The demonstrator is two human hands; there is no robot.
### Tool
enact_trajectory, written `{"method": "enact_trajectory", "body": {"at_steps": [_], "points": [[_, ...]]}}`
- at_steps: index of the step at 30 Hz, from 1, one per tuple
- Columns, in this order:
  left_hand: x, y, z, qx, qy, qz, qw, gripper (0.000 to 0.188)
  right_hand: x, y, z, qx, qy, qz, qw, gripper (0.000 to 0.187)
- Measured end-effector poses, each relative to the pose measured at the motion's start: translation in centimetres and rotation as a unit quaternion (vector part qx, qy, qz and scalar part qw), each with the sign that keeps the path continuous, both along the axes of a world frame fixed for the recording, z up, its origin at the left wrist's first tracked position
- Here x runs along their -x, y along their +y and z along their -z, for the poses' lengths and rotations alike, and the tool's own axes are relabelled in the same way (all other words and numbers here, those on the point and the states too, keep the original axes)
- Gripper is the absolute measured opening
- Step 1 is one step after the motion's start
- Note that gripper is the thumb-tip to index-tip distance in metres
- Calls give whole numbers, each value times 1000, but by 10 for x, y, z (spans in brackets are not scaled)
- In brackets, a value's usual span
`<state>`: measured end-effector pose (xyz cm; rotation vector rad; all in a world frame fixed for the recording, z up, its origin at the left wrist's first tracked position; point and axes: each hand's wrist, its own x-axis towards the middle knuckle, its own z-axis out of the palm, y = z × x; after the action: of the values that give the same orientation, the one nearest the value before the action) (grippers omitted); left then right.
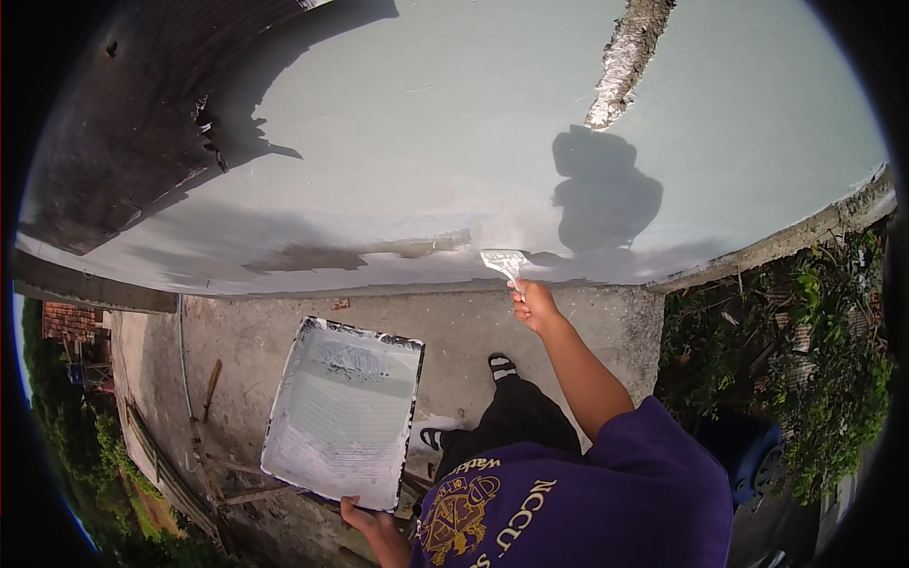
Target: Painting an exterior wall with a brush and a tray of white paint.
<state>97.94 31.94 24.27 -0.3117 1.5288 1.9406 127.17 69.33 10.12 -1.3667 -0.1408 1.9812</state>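
Note:
My right hand [535, 305] is closed round the handle of a paint-covered flat paintbrush [504, 260]. Its wide white head is against the lower part of a pale grey-green wall [426, 123]. Beside the brush runs an uneven darker strip [312, 257] of wall, with lighter paint around it. Lower left, a large paint tray [312, 469] is held by my left hand [374, 530] at its near edge, thumb over the rim and the other fingers mostly hidden below. The tray has dark smeared edges, a ribbed floor and pale paint inside.
A torn dark sheet [142, 104] hangs over the wall at upper left. A rough pale streak [630, 62] marks the wall above. Concrete ground [241, 360] lies below, with wooden pieces [212, 388] at left. Plants [805, 350] and a blue vehicle [748, 459] are at right.

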Motion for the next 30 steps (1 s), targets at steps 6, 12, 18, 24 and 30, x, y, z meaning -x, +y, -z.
{"method": "enact_trajectory", "body": {"at_steps": [6, 12, 18, 24, 30], "points": [[-3, 2, 1, -11, -5, -3, 1000, 71, 19, -26, 10, -17, -17, -33, 999, 19], [-4, -1, 0, -24, -7, 0, 1000, 71, 20, -12, 41, -46, -118, 34, 991, 16], [3, -12, 6, -21, 3, -5, 1000, 71, 45, -42, 52, -131, -54, 9, 990, 12], [6, -10, 6, -14, -12, -3, 1000, 72, 43, -11, 86, 58, -32, 39, 997, 9], [8, -21, 9, -20, -3, -2, 1000, 73, 75, -17, 43, -42, -59, 80, 994, 11]]}}
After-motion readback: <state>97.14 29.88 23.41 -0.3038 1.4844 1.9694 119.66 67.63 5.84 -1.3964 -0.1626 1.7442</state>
